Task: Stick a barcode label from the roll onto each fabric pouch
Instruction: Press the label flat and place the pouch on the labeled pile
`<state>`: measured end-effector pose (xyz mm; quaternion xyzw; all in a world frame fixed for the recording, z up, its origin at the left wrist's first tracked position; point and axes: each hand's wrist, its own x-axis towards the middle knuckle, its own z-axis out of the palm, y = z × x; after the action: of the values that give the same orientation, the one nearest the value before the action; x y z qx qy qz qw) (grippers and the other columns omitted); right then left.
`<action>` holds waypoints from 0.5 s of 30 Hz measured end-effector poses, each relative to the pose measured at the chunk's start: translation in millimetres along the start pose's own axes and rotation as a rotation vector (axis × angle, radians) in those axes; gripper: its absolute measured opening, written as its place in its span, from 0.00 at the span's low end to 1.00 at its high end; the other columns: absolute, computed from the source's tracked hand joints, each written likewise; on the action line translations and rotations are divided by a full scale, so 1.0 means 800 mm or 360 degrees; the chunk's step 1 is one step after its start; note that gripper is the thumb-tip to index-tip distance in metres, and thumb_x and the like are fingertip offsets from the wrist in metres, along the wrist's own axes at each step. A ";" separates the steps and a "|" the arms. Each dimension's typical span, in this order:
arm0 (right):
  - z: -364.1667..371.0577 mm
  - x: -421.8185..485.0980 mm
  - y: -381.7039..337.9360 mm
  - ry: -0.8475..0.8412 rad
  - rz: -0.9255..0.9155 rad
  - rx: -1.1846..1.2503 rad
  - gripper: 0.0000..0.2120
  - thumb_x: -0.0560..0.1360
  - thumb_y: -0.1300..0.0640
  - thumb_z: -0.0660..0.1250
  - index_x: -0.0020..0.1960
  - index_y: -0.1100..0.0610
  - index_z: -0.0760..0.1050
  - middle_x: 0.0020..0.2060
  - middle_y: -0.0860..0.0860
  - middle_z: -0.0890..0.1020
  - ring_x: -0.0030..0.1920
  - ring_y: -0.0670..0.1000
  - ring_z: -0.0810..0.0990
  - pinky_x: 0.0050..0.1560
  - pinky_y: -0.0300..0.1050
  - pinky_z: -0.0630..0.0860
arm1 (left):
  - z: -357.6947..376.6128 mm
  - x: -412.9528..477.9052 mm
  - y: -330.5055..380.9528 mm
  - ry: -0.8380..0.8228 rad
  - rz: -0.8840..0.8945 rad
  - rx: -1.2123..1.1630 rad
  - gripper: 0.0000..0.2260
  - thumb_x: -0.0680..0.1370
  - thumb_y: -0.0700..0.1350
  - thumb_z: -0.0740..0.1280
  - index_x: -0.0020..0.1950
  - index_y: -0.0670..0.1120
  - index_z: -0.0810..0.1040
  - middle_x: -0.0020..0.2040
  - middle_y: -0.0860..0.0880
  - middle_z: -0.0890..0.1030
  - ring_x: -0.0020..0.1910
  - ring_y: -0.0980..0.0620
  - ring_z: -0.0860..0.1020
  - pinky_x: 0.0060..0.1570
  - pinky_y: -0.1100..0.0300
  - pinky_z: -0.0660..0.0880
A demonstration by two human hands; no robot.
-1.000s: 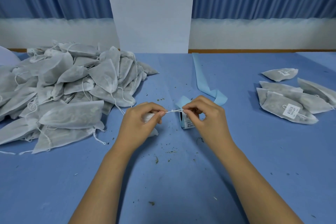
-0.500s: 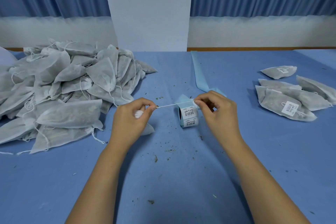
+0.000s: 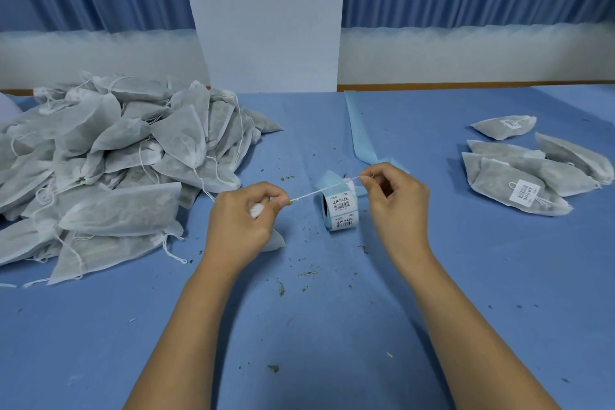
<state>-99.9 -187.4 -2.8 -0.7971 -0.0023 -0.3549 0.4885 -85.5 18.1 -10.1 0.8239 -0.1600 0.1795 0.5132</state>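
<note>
Now I have the left hand (image 3: 243, 220) gripping the pouch (image 3: 275, 243) by its neck at frame centre, the right hand (image 3: 396, 196) pinching its drawstring (image 3: 319, 191) taut over the label roll (image 3: 341, 210) (standing on edge). I'd pull level and steadily, so the neck cinches evenly.

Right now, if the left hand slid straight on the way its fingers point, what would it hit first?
Probably the label roll, standing just beyond the left hand along the taut string; depth is unclear.
</note>
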 end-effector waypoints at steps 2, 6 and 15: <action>-0.006 0.000 0.000 -0.0150 -0.0054 -0.0168 0.04 0.75 0.61 0.68 0.44 0.53 0.77 0.34 0.43 0.76 0.31 0.42 0.72 0.36 0.34 0.66 | 0.002 -0.004 -0.001 -0.0041 0.0025 0.0057 0.03 0.72 0.53 0.67 0.39 0.60 0.79 0.32 0.48 0.77 0.33 0.47 0.72 0.36 0.60 0.67; -0.002 -0.017 -0.021 -0.0575 -0.0384 -0.0293 0.18 0.70 0.44 0.67 0.59 0.44 0.74 0.41 0.25 0.73 0.34 0.35 0.73 0.37 0.28 0.67 | 0.006 -0.003 0.002 -0.0043 0.0144 0.0131 0.05 0.72 0.55 0.68 0.36 0.62 0.79 0.31 0.52 0.76 0.31 0.53 0.72 0.36 0.60 0.67; 0.014 -0.021 -0.015 -0.0563 -0.0537 -0.0105 0.02 0.73 0.60 0.71 0.42 0.55 0.82 0.33 0.42 0.79 0.30 0.47 0.71 0.34 0.40 0.70 | 0.008 -0.004 0.010 -0.0135 0.0447 0.0140 0.06 0.76 0.46 0.68 0.40 0.47 0.81 0.35 0.58 0.78 0.38 0.58 0.76 0.42 0.68 0.69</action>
<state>-110.2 -166.2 -6.0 -0.8506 -0.2092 -0.2863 0.3882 -91.3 9.2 -7.8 0.8219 -0.2873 0.2214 0.4393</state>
